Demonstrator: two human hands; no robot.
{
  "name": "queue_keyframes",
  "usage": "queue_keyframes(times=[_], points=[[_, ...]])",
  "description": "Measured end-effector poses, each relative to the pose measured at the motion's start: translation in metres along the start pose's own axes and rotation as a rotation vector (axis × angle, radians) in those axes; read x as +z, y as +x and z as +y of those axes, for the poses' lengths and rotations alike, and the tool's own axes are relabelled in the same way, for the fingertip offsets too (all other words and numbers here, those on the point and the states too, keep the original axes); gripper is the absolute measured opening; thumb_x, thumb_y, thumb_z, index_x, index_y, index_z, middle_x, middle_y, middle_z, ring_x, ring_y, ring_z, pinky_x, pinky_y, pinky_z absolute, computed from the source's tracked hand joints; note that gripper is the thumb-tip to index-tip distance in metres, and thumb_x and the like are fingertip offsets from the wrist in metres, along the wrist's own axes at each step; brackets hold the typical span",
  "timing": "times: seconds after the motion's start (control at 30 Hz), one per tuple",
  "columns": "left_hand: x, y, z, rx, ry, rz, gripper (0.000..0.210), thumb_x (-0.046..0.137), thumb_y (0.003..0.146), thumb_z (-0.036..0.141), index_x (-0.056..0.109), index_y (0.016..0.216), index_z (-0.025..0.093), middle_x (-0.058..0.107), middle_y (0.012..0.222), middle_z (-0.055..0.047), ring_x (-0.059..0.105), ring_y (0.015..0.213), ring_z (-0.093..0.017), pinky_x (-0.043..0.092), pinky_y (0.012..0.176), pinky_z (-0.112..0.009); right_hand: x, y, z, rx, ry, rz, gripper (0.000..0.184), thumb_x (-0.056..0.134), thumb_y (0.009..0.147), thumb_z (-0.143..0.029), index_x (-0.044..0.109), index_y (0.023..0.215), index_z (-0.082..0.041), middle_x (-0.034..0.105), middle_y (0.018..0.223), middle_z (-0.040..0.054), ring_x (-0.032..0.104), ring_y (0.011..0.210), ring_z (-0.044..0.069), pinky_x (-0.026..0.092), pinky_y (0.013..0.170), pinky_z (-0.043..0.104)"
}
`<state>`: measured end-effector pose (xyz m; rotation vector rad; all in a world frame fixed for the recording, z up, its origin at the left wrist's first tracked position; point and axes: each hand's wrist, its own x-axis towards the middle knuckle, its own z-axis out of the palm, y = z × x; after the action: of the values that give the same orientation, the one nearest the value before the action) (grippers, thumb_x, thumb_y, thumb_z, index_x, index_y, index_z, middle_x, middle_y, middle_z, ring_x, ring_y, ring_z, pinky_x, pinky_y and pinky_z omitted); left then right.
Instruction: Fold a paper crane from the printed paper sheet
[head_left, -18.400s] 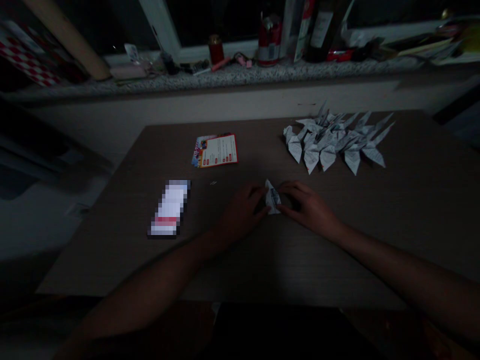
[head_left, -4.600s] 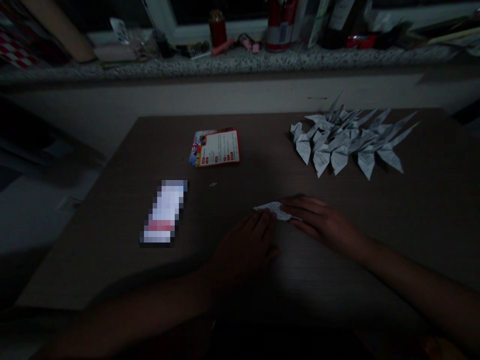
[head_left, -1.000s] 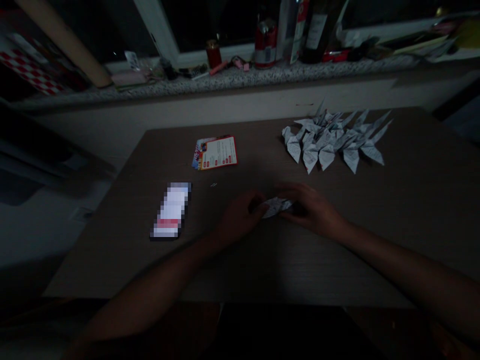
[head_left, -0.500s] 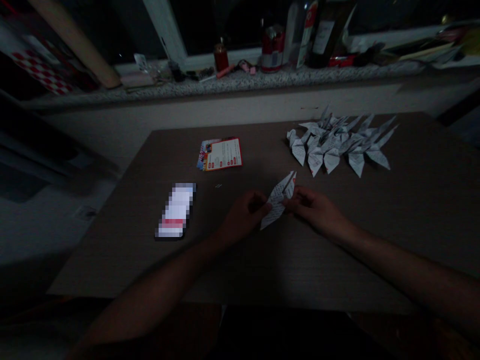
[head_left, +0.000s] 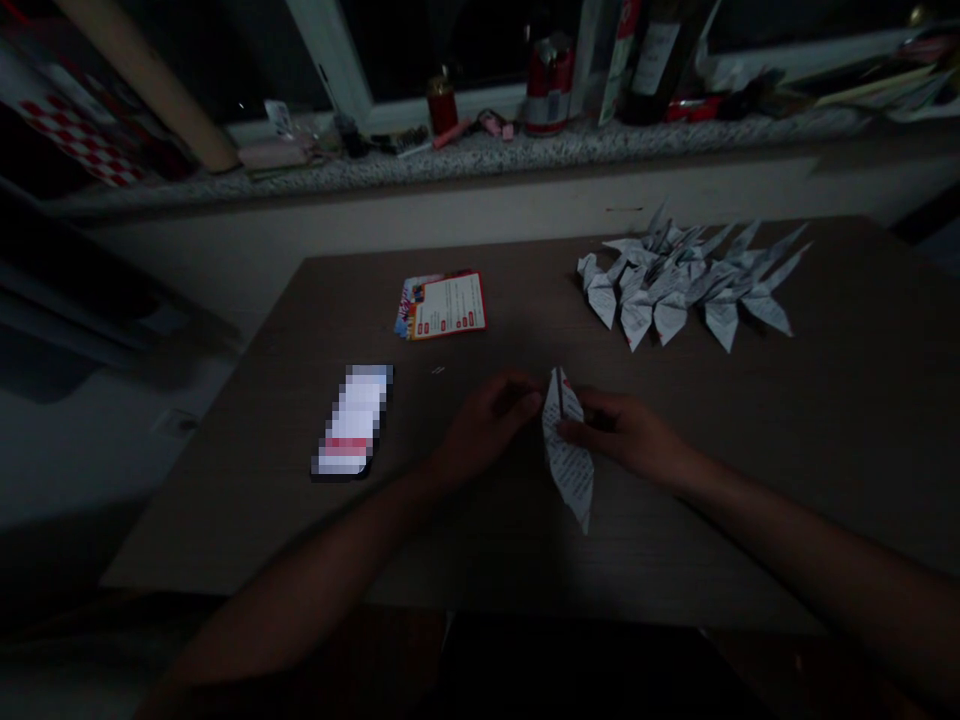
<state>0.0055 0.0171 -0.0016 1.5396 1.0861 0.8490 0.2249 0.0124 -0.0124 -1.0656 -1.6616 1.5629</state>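
A folded piece of printed paper (head_left: pixel 573 472), long and diamond-shaped with a slit at its upper end, is in my right hand (head_left: pixel 619 428). The right thumb lies on its printed face and the fingers are behind it. My left hand (head_left: pixel 491 418) is at the paper's left edge, thumb and forefinger drawn together with nothing visible between them. Whether those fingertips touch the edge is too dark to tell. Beyond my right hand, several folded paper cranes (head_left: pixel 667 290) stand in a cluster.
On the brown table (head_left: pixel 247 440) a lit phone (head_left: pixel 354 420) lies to the left, its screen blurred. Behind it is a small stack of printed cards (head_left: pixel 450 305). The stone windowsill (head_left: pixel 420 170) along the back holds a red can (head_left: pixel 549 85), a dark bottle (head_left: pixel 654 65) and small items.
The paper has turned from slanting up-right to nearly upright, its lower point now towards me. My left thumb has come off its face; my right hand keeps hold.
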Motion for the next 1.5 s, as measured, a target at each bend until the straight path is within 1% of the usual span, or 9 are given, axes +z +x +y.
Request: queue_keyframes(times=[0.17, 0.43, 0.57, 0.73, 0.87, 1.1, 1.27, 1.37, 1.5], points=[[0.002, 0.0, -0.003, -0.016, -0.137, -0.015, 0.022, 0.066, 0.094, 0.035, 0.066, 0.109, 0.019, 0.073, 0.112, -0.007, 0.069, 0.106, -0.022, 0.052, 0.097, -0.037, 0.002, -0.003, 0.0, 0.01, -0.001, -0.063, 0.023, 0.072, 0.089, -0.043, 0.07, 0.095, -0.022, 0.07, 0.085, 0.0013, 0.065, 0.075, 0.019, 0.053, 0.069, 0.032], [0.008, 0.0, -0.009, -0.083, -0.367, -0.023, 0.022, 0.073, 0.089, 0.034, 0.067, 0.105, 0.019, 0.073, 0.103, -0.004, 0.068, 0.094, -0.019, 0.053, 0.088, -0.034, 0.003, -0.002, 0.001, 0.018, 0.039, -0.084, 0.028, 0.072, 0.088, -0.049, 0.069, 0.095, -0.021, 0.069, 0.088, 0.0027, 0.064, 0.081, 0.02, 0.053, 0.074, 0.033], [0.009, 0.0, -0.011, -0.111, -0.383, -0.023, 0.027, 0.075, 0.087, 0.037, 0.067, 0.107, 0.019, 0.072, 0.105, -0.005, 0.067, 0.096, -0.019, 0.052, 0.088, -0.033, 0.01, -0.003, 0.002, 0.042, 0.178, -0.003, 0.031, 0.076, 0.087, -0.051, 0.069, 0.094, -0.021, 0.067, 0.086, 0.0015, 0.062, 0.078, 0.017, 0.051, 0.072, 0.03], [0.011, 0.001, -0.012, -0.105, -0.519, -0.052, 0.032, 0.08, 0.084, 0.041, 0.069, 0.104, 0.019, 0.068, 0.1, -0.004, 0.064, 0.088, -0.017, 0.051, 0.082, -0.031, 0.015, -0.005, 0.002, 0.158, 0.419, 0.048, 0.03, 0.081, 0.084, -0.046, 0.072, 0.1, -0.022, 0.069, 0.086, 0.0008, 0.063, 0.073, 0.015, 0.05, 0.067, 0.027], [0.012, 0.001, -0.01, -0.076, -0.561, -0.081, 0.034, 0.082, 0.083, 0.044, 0.068, 0.1, 0.018, 0.066, 0.094, -0.002, 0.06, 0.081, -0.014, 0.049, 0.079, -0.028, 0.015, -0.007, 0.0, 0.238, 0.58, 0.024, 0.031, 0.085, 0.081, -0.042, 0.073, 0.101, -0.022, 0.071, 0.08, 0.0004, 0.066, 0.07, 0.015, 0.053, 0.066, 0.027], [0.013, 0.001, -0.01, -0.032, -0.578, -0.098, 0.03, 0.082, 0.085, 0.041, 0.07, 0.101, 0.019, 0.067, 0.093, -0.002, 0.061, 0.083, -0.014, 0.049, 0.082, -0.028, 0.016, -0.008, 0.002, 0.291, 0.726, 0.011, 0.03, 0.087, 0.077, -0.038, 0.075, 0.098, -0.02, 0.069, 0.07, -0.0011, 0.06, 0.057, 0.012, 0.052, 0.055, 0.024], [0.012, 0.0, -0.01, -0.039, -0.578, -0.092, 0.027, 0.081, 0.085, 0.038, 0.07, 0.1, 0.019, 0.067, 0.095, -0.002, 0.062, 0.085, -0.015, 0.049, 0.083, -0.029, 0.017, -0.008, -0.002, 0.272, 0.684, 0.017, 0.034, 0.089, 0.075, -0.041, 0.076, 0.1, -0.021, 0.068, 0.07, -0.0014, 0.059, 0.057, 0.012, 0.051, 0.055, 0.025], [0.01, 0.0, -0.01, -0.043, -0.523, -0.091, 0.025, 0.078, 0.088, 0.037, 0.068, 0.103, 0.02, 0.067, 0.098, -0.002, 0.063, 0.087, -0.016, 0.05, 0.083, -0.03, 0.017, -0.008, -0.003, 0.234, 0.582, 0.042, 0.038, 0.088, 0.077, -0.045, 0.076, 0.103, -0.021, 0.071, 0.078, 0.0005, 0.062, 0.064, 0.013, 0.052, 0.059, 0.025], [0.007, 0.001, -0.008, 0.022, -0.399, -0.078, 0.022, 0.076, 0.089, 0.036, 0.065, 0.099, 0.02, 0.067, 0.096, -0.002, 0.063, 0.09, -0.017, 0.05, 0.085, -0.031, 0.016, -0.008, -0.002, 0.189, 0.423, 0.082, 0.038, 0.085, 0.08, -0.049, 0.076, 0.105, -0.021, 0.074, 0.091, 0.0032, 0.065, 0.074, 0.015, 0.052, 0.066, 0.027]])
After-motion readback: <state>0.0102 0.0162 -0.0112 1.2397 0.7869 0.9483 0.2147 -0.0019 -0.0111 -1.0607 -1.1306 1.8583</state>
